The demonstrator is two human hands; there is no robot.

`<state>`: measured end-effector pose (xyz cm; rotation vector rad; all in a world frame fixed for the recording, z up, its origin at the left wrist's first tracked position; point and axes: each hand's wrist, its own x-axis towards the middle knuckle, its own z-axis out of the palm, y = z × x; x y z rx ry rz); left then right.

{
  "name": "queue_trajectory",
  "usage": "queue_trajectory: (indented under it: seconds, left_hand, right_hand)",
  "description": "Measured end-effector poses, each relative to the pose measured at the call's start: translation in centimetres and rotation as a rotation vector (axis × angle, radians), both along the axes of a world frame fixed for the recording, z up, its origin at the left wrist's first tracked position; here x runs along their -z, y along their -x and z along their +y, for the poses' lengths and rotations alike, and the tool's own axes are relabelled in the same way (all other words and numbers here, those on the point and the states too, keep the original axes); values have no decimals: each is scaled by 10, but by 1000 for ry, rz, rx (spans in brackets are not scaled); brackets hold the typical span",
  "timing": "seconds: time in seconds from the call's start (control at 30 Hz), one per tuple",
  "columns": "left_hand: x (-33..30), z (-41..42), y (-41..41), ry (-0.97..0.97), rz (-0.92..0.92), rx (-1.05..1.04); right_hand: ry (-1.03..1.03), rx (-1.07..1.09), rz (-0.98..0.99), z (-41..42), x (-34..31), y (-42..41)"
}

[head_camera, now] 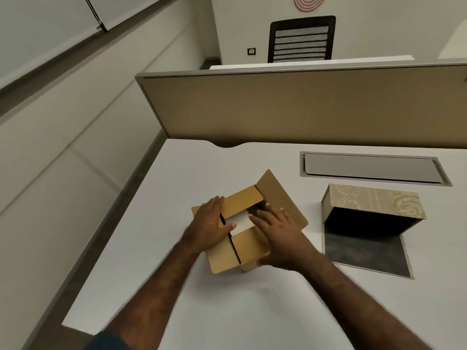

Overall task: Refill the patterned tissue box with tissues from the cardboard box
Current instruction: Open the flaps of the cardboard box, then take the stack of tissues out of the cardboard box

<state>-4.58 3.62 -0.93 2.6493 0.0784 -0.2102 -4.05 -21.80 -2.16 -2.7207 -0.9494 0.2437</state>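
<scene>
A broad white rectangular desk (252, 311) fills the lower and middle frame, backed across the upper middle by a tan fabric divider panel (290, 109). Above that panel, at top centre, stands a black mesh-backed office chair (302, 40). Set into the desk at right of centre is a long grey metal cable-tray cover (369, 167). Below it, at centre right, the gold patterned tissue box (374, 200) sits tipped open, its dark inside facing the viewer and its dark flap lying flat on the desk. Well apart from it, at the frame's centre, is the brown cardboard box (247, 256) with its top flaps spread. White tissues (240, 221) show in its opening. The left hand (211, 223) lies flat with spread fingers on the left flap, gripping nothing. The right hand (280, 231) rests open over the box's right side, fingers reaching to the opening; whether they touch the tissues cannot be told.
</scene>
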Motion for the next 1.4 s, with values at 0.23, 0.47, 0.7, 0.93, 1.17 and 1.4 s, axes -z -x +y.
queue_trajectory:
  seconds: [0.23,0.47,0.7,0.93,1.17,1.4]
  left_hand:
    - [11,18,-35,-105,-33,197]
    - [13,38,-47,287,9,43]
    - [30,51,-72,468,-36,-211]
    - [52,52,-86,468,10,-352]
    - [48,54,-73,431,-65,-379]
    - [50,53,-59,414,-79,-353]
  right_hand:
    - [-28,63,-86,-6,-11,7]
    - [-295,182,-180,-40,-10,47]
    - [-317,236,-32,-57,39,104]
    - [-299,318,34,-47,26,107]
    - [-538,634,370,-4,-42,43]
    - [-243,596,768,51,-14,-36]
